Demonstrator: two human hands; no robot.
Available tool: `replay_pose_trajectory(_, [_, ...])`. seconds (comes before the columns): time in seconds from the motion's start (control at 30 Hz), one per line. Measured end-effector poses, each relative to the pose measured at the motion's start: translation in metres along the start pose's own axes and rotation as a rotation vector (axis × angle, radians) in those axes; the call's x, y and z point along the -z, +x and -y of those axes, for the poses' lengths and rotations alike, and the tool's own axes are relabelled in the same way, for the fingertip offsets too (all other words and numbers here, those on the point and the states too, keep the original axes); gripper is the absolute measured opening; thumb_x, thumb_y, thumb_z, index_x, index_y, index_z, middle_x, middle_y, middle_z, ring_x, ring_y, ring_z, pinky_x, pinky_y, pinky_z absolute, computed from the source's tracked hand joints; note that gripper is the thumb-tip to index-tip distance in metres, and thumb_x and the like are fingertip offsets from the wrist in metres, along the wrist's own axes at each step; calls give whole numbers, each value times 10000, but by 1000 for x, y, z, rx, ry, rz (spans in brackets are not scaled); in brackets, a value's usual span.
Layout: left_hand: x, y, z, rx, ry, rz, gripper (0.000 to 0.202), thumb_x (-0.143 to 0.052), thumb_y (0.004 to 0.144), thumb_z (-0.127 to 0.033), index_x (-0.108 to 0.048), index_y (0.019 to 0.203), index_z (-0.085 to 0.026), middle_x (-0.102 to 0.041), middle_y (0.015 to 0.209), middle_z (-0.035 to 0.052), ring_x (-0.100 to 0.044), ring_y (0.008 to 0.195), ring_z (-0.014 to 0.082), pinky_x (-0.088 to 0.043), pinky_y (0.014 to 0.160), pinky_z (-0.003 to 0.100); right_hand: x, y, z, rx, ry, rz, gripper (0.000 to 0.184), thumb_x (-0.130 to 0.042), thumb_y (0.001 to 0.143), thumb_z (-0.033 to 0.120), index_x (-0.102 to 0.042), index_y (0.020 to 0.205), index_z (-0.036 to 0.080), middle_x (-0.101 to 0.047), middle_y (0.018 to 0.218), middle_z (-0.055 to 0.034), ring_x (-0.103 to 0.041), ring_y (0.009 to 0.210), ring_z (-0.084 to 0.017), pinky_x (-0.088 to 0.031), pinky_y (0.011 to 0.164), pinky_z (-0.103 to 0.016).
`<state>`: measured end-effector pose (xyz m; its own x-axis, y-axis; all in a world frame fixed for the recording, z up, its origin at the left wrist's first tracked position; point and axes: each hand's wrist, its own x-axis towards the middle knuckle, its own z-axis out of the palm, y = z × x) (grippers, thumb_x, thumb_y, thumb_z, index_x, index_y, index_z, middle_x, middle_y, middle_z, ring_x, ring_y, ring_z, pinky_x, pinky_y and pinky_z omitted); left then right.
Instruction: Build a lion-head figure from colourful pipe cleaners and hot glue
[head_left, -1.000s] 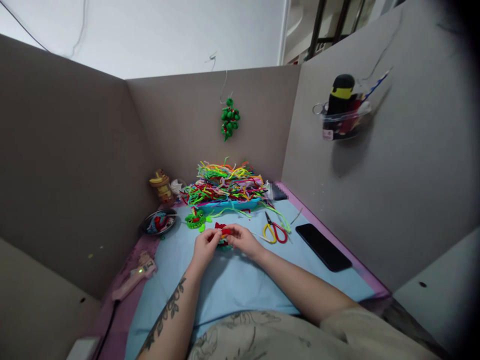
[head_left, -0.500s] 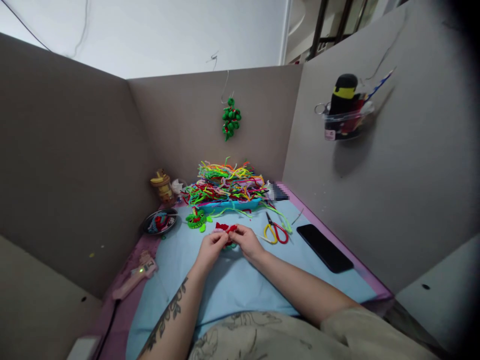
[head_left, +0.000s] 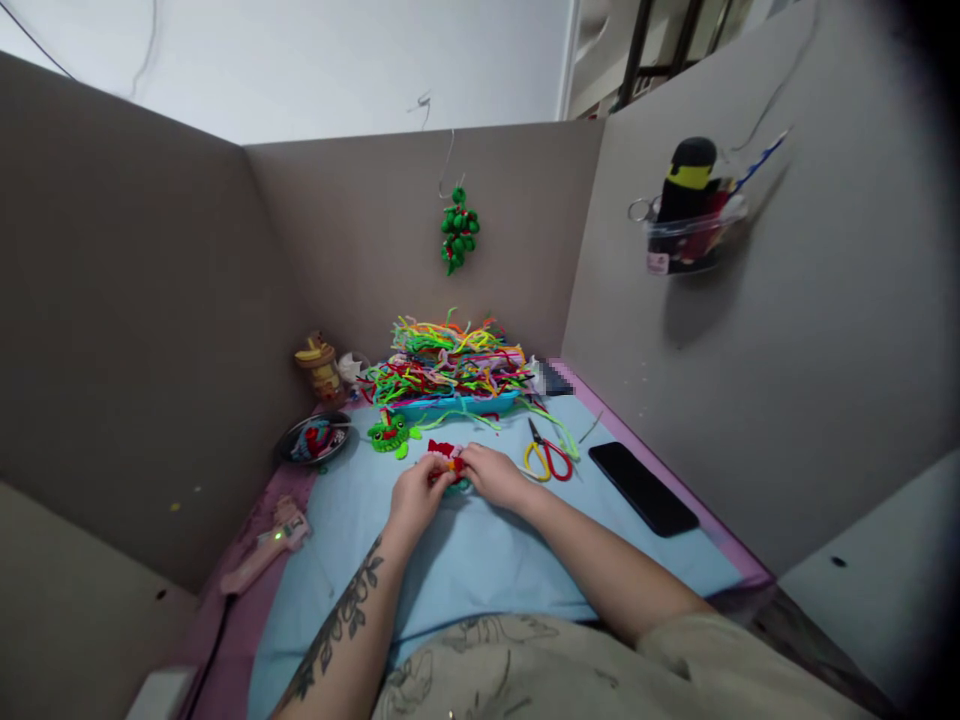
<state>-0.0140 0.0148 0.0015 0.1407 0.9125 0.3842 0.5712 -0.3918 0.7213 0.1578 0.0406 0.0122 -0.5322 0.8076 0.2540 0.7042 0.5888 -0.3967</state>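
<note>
Between my hands is a small fuzzy pipe-cleaner craft piece (head_left: 444, 449) in red, pink and teal, with a bit of orange showing. The fingers of my left hand (head_left: 417, 490) pinch it from the left. My right hand (head_left: 491, 475) grips its right side, thumb and fingertips close together. Much of the piece is hidden behind my fingers. Just beyond my left hand lies a green pipe-cleaner figure (head_left: 390, 435) with eyes and a red mouth. Scissors (head_left: 553, 462) with one yellow and one red handle rest beyond my right hand.
A blue tray (head_left: 461, 406) heaped with colourful pipe cleaners (head_left: 450, 365) stands at the back. To the left are a dark bowl (head_left: 341, 448) and a pink glue gun (head_left: 262, 555). A black phone (head_left: 641, 488) lies right. Partitions surround the table; a clear container (head_left: 675, 245) hangs right.
The whole view has shifted slightly. My fingers have changed position on the craft piece, and an orange part now shows between them.
</note>
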Motion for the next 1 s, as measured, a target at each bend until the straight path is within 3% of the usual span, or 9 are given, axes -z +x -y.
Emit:
replay_pose_trajectory(0.23, [-4, 1, 5, -38, -32, 104, 267, -614, 727, -208, -620, 994, -203, -688, 834, 36, -628, 732, 172, -458, 693, 273, 6, -4, 7, 49, -302, 133, 275, -420, 879, 157, -563, 1114, 162, -606, 1086, -126, -572, 954, -237, -439, 741, -313])
replay_pose_trajectory(0.43, [-4, 0, 2, -75, 30, 172, 111, -575, 759, -233, -649, 832, -191, -676, 738, 23, -605, 658, 153, -435, 621, 246, 3, -6, 10, 108, -368, 163, 221, -437, 869, 138, -607, 1010, 144, -631, 1011, -136, -591, 914, -254, -452, 701, -319])
replay_pose_trajectory(0.57, [-5, 1, 2, -86, 44, 187, 140, -532, 785, -248, -657, 792, -183, -657, 687, 18, -565, 598, 137, -401, 577, 233, 2, -7, 9, 106, -361, 167, 226, -433, 870, 136, -616, 1003, 148, -638, 990, -129, -594, 899, -247, -449, 706, -315])
replay_pose_trajectory(0.73, [-2, 3, 0, -3, -22, 162, 150, -546, 757, -263, -657, 732, -166, -604, 592, -6, -498, 531, 114, -359, 533, 217, 3, -6, 5, 70, -148, 149, 180, -497, 850, 199, -633, 964, 167, -642, 960, -103, -594, 882, -219, -439, 733, -296])
replay_pose_trajectory(0.9, [8, 7, -8, 180, -313, -27, 188, -584, 723, -328, -643, 727, -149, -618, 634, 2, -530, 584, 123, -395, 576, 221, 3, -3, -2, 2, 276, -141, 197, -467, 848, 172, -636, 950, 179, -652, 943, -58, -585, 899, -173, -424, 801, -274])
replay_pose_trajectory(1.0, [12, 9, -9, 262, -453, -127, 217, -624, 697, -358, -630, 722, -142, -620, 635, 0, -545, 601, 125, -411, 604, 223, 1, -1, -6, -71, 485, -273, 231, -423, 872, 222, -638, 947, 177, -661, 863, -37, -589, 815, -157, -431, 746, -266])
